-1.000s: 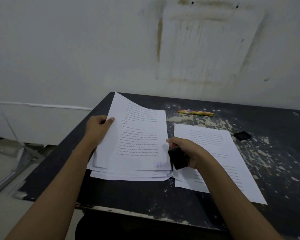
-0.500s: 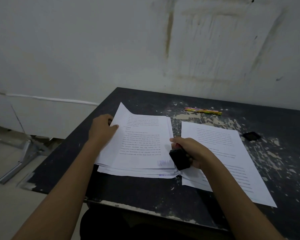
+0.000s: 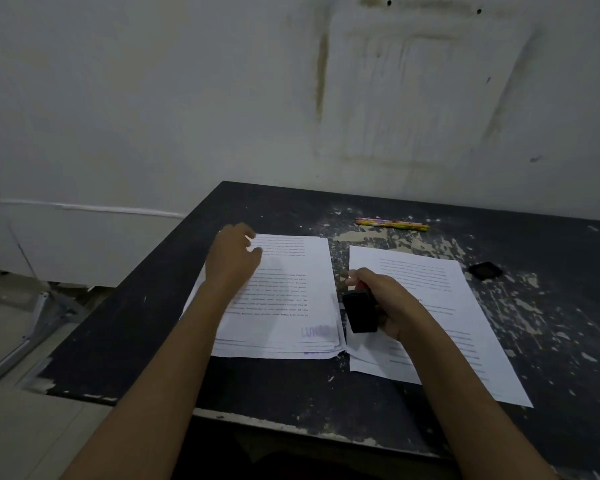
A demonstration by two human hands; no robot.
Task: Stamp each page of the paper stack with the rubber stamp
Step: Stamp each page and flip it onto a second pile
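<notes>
A stack of printed white pages point(image 3: 291, 292) lies flat on the dark table point(image 3: 243, 382), left of centre. The top page bears a purple stamp mark point(image 3: 317, 331) at its lower right corner. My left hand point(image 3: 234, 258) rests on the stack's upper left part, fingers spread at the top edge. My right hand point(image 3: 385, 301) is closed around the black rubber stamp point(image 3: 360, 311), just right of the stack and over the left edge of a second pile of pages point(image 3: 440, 306). The stamp is off the paper's printed area.
Two colourful pencils point(image 3: 392, 223) lie at the back of the table. A small black square lid or ink pad point(image 3: 485, 270) sits to the right of the second pile. The table's paint is chipped. A stained white wall rises behind; the floor drops off at left.
The top page, lifted and curled by my left hand a second ago, now lies flat on the stack. My left hand slid up to its top edge. My right hand stayed with the stamp.
</notes>
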